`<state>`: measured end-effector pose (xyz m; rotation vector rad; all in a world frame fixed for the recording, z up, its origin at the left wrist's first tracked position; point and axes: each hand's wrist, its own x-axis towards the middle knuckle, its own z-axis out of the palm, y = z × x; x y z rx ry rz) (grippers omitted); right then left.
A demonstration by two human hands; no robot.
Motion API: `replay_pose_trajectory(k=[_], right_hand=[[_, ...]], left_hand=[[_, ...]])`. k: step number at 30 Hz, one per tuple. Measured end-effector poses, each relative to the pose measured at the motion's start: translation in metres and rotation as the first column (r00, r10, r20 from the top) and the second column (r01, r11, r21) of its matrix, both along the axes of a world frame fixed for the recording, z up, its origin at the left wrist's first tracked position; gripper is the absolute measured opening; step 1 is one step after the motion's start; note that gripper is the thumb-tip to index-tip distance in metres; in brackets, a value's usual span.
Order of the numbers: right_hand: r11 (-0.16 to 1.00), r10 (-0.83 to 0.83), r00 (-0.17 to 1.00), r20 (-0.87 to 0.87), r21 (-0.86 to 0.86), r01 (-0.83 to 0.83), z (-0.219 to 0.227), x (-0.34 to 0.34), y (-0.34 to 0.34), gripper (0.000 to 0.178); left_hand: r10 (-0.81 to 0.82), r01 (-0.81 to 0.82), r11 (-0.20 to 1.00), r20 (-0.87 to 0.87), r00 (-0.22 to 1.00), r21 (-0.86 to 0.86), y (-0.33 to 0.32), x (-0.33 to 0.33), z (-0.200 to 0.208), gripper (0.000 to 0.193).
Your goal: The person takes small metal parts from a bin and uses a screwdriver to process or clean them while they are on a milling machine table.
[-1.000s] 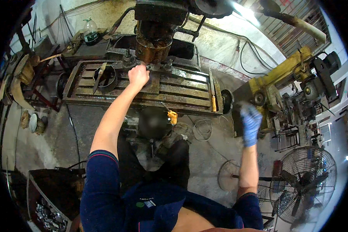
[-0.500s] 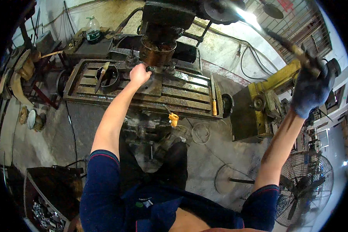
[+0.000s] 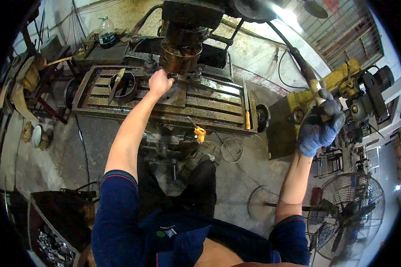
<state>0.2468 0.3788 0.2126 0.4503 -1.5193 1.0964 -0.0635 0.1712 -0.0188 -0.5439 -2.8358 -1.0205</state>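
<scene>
My bare left hand is curled into a fist under the dark, oily spindle head of a milling or drilling machine. Whatever its fingers hold is hidden behind the knuckles. On the right, my right hand, in a blue-grey glove, is wrapped around the pale end of a long dark lever that slopes down from the machine's upper part. The slotted metal worktable spreads below the spindle. A round metal can stands on its left part, with a brush lying across the rim.
A file with a yellow handle lies along the table's right end. From the front edge juts a yellow-gripped handle. A yellow-and-green machine stands right, a caged fan lower right. Metal parts fill a bin lower left.
My right hand has swung the lever inward, to the left and lower. The left hand has stayed in nearly the same place under the spindle.
</scene>
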Motion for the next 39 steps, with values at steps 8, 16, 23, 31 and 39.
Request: replay_pose_trajectory(k=[8, 16, 23, 31, 39], right_hand=[[0.992, -0.092, 0.996, -0.014, 0.084, 0.093, 0.004, -0.01, -0.006, 0.04], [0.985, -0.169, 0.985, -0.028, 0.019, 0.17, -0.009, -0.011, -0.013, 0.039], [0.999, -0.047, 0.998, -0.034, 0.011, 0.048, -0.011, -0.011, -0.012, 0.034], [0.99, -0.121, 0.989, -0.088, -0.081, 0.114, -0.015, -0.013, -0.017, 0.032], [0.989, -0.032, 0.998, -0.061, -0.146, 0.023, -0.013, -0.013, -0.017, 0.034]], left_hand=[[0.013, -0.012, 1.0, -0.037, 0.999, 0.022, -0.006, -0.003, -0.003, 0.03], [0.016, -0.013, 0.999, -0.073, 0.997, 0.041, -0.004, -0.004, -0.01, 0.032], [-0.115, 0.113, 0.988, 0.016, 0.993, 0.102, -0.023, -0.01, -0.013, 0.033], [-0.372, 0.303, 0.905, 0.21, 0.904, 0.299, -0.111, 0.068, 0.034, 0.039], [-0.165, 0.121, 0.954, 0.146, 0.975, 0.274, -0.199, 0.112, 0.041, 0.033]])
